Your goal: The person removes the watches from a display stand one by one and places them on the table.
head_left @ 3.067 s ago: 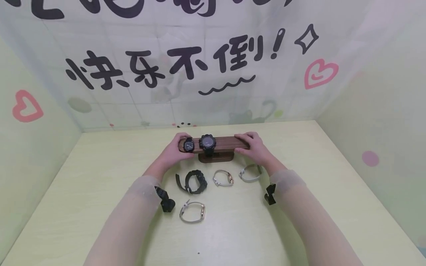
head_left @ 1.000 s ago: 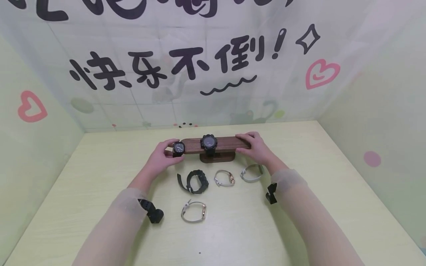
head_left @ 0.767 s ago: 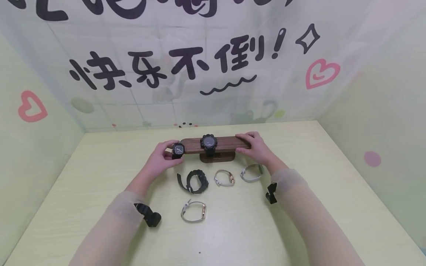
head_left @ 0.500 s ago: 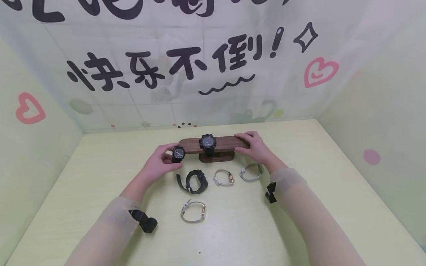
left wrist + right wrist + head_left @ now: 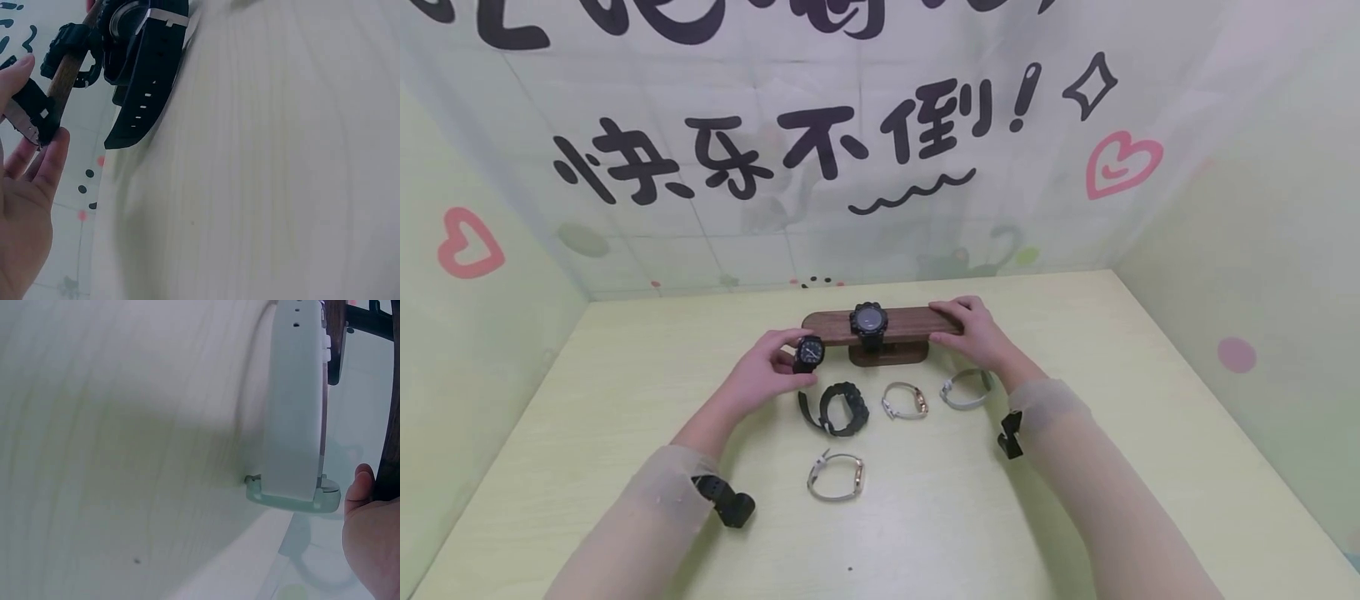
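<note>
Pinched between the thumb and fingers of my left hand point(image 5: 765, 372) is a small black square-faced watch point(image 5: 808, 352), held just off the left end of a dark wooden watch stand point(image 5: 910, 322). In the left wrist view its black strap point(image 5: 30, 103) shows between thumb and fingertips. My right hand point(image 5: 973, 333) grips the right end of the stand's bar, thumb in front and fingers over the top. A round black watch point(image 5: 869, 320) is strapped round the bar near its middle. The stand's oval base point(image 5: 889, 355) rests on the table.
In front of the stand lie a chunky black watch point(image 5: 846, 410) with its strap undone, a white-and-gold watch point(image 5: 905, 402) and a pale watch point(image 5: 966, 390). Nearer me is another pale watch point(image 5: 837, 478). A printed curtain point(image 5: 820, 242) hangs behind the table.
My left hand has drawn the square-faced watch off the left end of the bar and lowered it toward me, then moved slightly right. My right hand has stayed on the stand.
</note>
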`<state>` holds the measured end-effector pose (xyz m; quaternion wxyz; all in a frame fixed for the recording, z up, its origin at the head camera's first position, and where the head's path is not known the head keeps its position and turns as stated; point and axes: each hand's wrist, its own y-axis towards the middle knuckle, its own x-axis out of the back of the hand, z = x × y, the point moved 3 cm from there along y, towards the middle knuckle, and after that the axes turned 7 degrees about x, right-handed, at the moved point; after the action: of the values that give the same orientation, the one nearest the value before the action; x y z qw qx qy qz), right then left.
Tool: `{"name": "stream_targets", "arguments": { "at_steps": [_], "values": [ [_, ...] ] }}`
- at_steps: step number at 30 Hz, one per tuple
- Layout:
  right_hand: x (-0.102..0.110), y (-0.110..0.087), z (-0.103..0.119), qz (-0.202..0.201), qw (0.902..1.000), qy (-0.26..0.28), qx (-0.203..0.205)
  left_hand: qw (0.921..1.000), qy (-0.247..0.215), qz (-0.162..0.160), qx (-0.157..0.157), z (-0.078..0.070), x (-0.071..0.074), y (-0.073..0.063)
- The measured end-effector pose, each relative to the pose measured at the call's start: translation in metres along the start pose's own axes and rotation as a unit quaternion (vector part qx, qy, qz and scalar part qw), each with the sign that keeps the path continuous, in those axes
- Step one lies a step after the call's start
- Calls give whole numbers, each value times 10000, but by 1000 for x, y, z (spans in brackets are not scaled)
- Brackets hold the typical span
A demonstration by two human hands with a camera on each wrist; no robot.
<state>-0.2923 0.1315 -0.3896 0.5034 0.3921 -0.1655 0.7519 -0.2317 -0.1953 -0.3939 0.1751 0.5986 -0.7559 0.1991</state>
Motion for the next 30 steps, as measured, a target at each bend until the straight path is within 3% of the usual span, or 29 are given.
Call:
{"name": "stream_targets", "arguments": {
  "at_steps": [10, 24, 30],
  "values": [
    [0, 0, -1, 6, 10000, -26, -28, 9996, -46, 247, -109, -14, -9, -5],
    [0, 0, -2, -43, 10000, -30, 62, 9949, 266, 538, -807, -30, -31, -9],
    [-1, 1, -2, -53, 9999, -41, 95, 9938, 484, 659, -754, -35, -40, -11]
  ]
}}
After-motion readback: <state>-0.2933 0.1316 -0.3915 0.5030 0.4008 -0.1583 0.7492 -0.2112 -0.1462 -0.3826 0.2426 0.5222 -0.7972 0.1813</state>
